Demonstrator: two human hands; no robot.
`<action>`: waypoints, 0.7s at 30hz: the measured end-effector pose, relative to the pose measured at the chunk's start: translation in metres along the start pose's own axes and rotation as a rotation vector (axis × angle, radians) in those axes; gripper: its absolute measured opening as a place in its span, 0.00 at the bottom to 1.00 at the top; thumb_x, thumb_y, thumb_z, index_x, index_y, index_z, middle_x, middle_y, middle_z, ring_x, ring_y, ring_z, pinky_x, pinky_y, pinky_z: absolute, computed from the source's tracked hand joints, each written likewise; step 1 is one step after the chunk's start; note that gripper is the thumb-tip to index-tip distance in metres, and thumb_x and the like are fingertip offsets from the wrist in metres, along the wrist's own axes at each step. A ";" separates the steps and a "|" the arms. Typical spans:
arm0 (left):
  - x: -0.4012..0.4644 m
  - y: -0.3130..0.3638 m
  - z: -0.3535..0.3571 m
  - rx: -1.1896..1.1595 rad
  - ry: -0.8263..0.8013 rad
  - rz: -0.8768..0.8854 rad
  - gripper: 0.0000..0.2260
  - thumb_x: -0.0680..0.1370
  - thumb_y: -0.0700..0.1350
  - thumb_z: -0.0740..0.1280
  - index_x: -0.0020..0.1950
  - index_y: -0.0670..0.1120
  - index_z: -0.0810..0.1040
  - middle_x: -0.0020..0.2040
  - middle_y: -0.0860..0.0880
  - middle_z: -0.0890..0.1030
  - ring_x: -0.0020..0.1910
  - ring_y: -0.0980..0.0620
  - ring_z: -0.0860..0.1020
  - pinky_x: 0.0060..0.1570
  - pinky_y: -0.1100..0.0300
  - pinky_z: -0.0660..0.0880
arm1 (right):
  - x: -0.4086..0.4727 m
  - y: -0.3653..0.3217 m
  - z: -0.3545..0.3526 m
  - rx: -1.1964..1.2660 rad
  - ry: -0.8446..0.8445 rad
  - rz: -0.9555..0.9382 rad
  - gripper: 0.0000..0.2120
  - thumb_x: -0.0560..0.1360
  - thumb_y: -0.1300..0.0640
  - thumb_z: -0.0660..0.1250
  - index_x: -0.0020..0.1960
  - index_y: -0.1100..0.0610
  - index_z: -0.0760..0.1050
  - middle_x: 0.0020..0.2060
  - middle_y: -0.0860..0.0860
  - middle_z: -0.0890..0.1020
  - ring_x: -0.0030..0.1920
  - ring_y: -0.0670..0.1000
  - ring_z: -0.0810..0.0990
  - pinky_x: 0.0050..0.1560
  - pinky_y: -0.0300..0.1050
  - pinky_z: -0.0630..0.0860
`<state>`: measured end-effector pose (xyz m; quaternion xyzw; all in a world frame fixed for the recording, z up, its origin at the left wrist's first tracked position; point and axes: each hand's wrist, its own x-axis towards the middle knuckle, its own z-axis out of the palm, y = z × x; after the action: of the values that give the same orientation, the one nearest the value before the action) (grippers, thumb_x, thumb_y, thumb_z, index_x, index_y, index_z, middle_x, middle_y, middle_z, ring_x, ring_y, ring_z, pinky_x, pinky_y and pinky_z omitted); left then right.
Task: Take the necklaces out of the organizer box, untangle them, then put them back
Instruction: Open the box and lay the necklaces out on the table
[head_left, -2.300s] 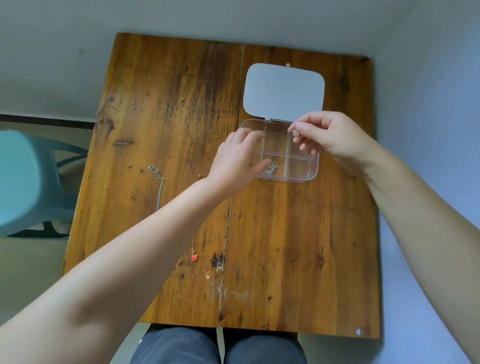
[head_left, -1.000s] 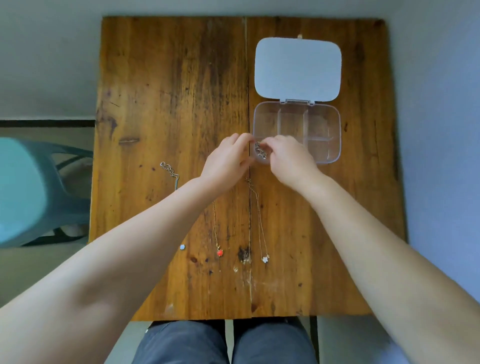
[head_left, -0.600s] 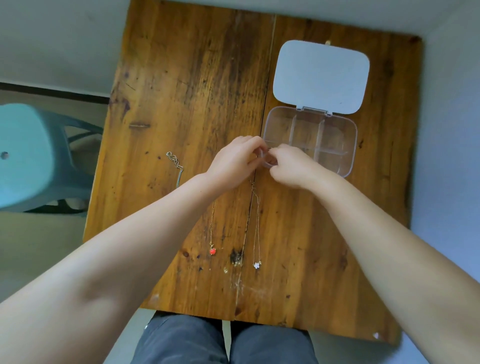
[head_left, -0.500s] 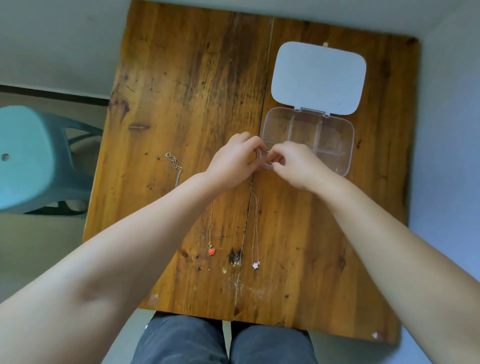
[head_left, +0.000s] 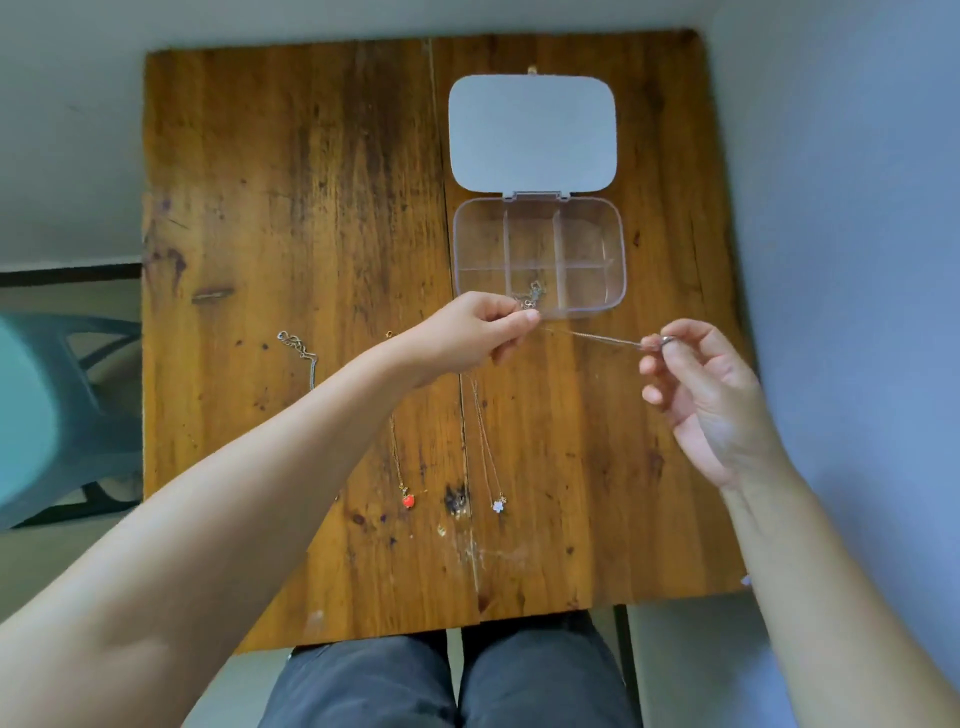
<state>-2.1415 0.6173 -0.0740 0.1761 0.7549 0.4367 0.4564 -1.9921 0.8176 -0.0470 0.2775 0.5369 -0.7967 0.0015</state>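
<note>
- Since half a second ago the hands have drawn apart: right hand (head_left: 711, 395) now sits well right of the left hand (head_left: 480, 338), with a silver necklace chain (head_left: 592, 336) stretched between them.
- Nearest: dark trouser knees (head_left: 447, 680) at the near table edge.
- On the wooden table (head_left: 291, 208), three necklaces lie with long axes running near-to-far, pendants toward the person: red-pendant necklace (head_left: 408, 501), white flower-pendant necklace (head_left: 498, 505), and a silver chain (head_left: 297, 347) left of both, partly hidden by the left forearm.
- Left hand: thumb and forefinger pinched on the chain's left end, other fingers curled; it covers the far ends of the two pendant necklaces.
- Right hand: thumb and forefinger pinched on the chain's right end, remaining fingers loosely spread, palm up.
- Held chain: long axis left-to-right, taut, slightly lower at the right, above the table just in front of the box.
- Clear organizer box (head_left: 618, 249): open, a small tangle of chain (head_left: 532, 293) in its near middle compartment.
- White lid (head_left: 532, 132) lies flat beyond the box.
- Teal plastic stool (head_left: 47, 415) stands left of the table.
</note>
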 end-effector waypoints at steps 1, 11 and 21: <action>0.004 -0.004 0.001 0.007 -0.026 -0.034 0.18 0.78 0.58 0.60 0.31 0.50 0.71 0.27 0.54 0.74 0.30 0.53 0.68 0.38 0.59 0.69 | -0.013 0.009 -0.005 -0.122 0.031 -0.013 0.12 0.78 0.62 0.62 0.46 0.48 0.79 0.41 0.48 0.81 0.40 0.46 0.79 0.33 0.36 0.76; 0.037 -0.016 0.065 0.753 0.124 0.164 0.12 0.78 0.50 0.63 0.42 0.43 0.75 0.44 0.47 0.75 0.45 0.46 0.74 0.39 0.55 0.70 | -0.066 0.130 0.000 -1.230 -0.029 -0.254 0.07 0.75 0.65 0.67 0.51 0.60 0.80 0.45 0.53 0.79 0.47 0.51 0.78 0.49 0.42 0.76; 0.015 -0.029 0.047 0.814 0.428 0.340 0.11 0.78 0.43 0.63 0.58 0.42 0.75 0.51 0.43 0.79 0.49 0.42 0.76 0.40 0.54 0.69 | -0.018 0.083 0.003 -1.271 -0.119 -0.329 0.09 0.76 0.61 0.65 0.55 0.59 0.78 0.49 0.53 0.79 0.50 0.51 0.78 0.48 0.39 0.74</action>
<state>-2.1060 0.6346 -0.1157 0.3671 0.9018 0.2009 0.1076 -1.9531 0.7743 -0.1087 0.0923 0.9371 -0.3286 0.0729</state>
